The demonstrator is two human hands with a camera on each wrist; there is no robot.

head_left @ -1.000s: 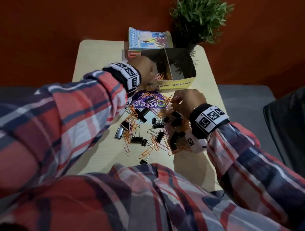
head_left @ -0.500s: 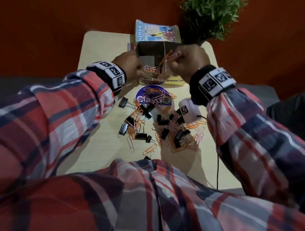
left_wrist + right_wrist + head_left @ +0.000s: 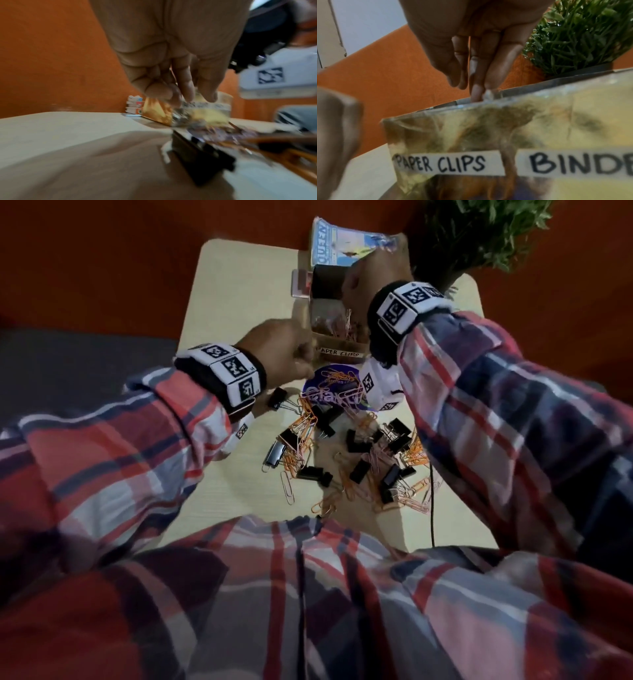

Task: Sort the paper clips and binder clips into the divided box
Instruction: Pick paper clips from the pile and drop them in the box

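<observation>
My right hand [image 3: 375, 273] hangs over the divided box [image 3: 337, 350], fingers [image 3: 489, 65] straight and pointing down into the compartment marked "PAPER CLIPS"; the fingertips dip behind the front wall, and I cannot tell whether anything is pinched between them. My left hand [image 3: 277, 344] sits just left of the box's near corner, its fingers [image 3: 185, 81] curled loosely downward, and the wrist view is too blurred to show whether they hold anything. The box is small and open-topped, with a yellowish, glossy front carrying two white strips hand-lettered in black: "PAPER CLIPS" on the left, and a second that begins "BINDE" on the right. Orange and pink paper clips [image 3: 330, 325] already lie in the left compartment. In front of the box, nearer to me, the unsorted heap spreads across the pale table [image 3: 239, 285]: thin wire paper clips [image 3: 301, 433] in orange and pink, tangled with black binder clips [image 3: 358, 470] with silver wire handles, some lying on a round purple sticker [image 3: 329, 395] just below the box. One binder clip [image 3: 277, 398] lies apart at the heap's left edge, near my left wrist. Behind the box stand a blue booklet [image 3: 337, 244] and a green plant [image 3: 486, 231].
</observation>
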